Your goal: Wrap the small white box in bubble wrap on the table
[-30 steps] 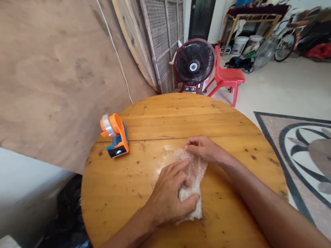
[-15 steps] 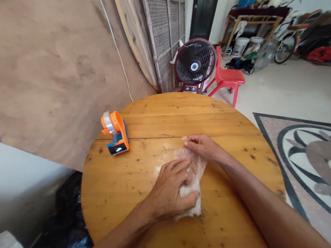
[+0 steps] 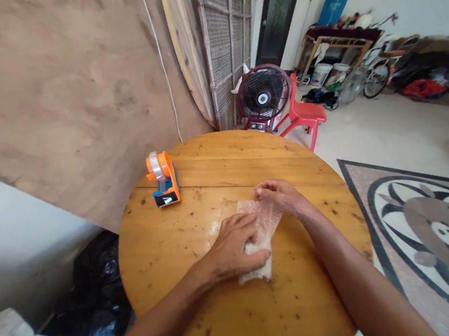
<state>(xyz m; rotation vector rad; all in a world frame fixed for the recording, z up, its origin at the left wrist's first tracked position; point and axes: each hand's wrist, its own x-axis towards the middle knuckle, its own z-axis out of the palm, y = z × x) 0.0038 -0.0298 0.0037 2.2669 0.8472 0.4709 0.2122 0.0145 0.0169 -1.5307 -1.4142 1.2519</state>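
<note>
A small bundle wrapped in clear bubble wrap (image 3: 262, 235) lies near the middle of a round wooden table (image 3: 199, 231). My left hand (image 3: 234, 246) curls over the near part of the bundle, thumb underneath its side, and grips it. My right hand (image 3: 279, 196) pinches the wrap's far edge with closed fingers and presses it down on the table. An orange and blue tape dispenser (image 3: 163, 179) stands at the table's far left, well apart from both hands.
A brown wall runs along the left. Black bags (image 3: 97, 298) lie on the floor beside the table. Behind the table stand a floor fan (image 3: 263, 98) and a red plastic chair (image 3: 303, 114). A patterned floor (image 3: 427, 219) spreads to the right.
Both hands stay on the bubble-wrapped bundle with almost the same grip. The camera has shifted, so the table and dispenser sit slightly further right in view.
</note>
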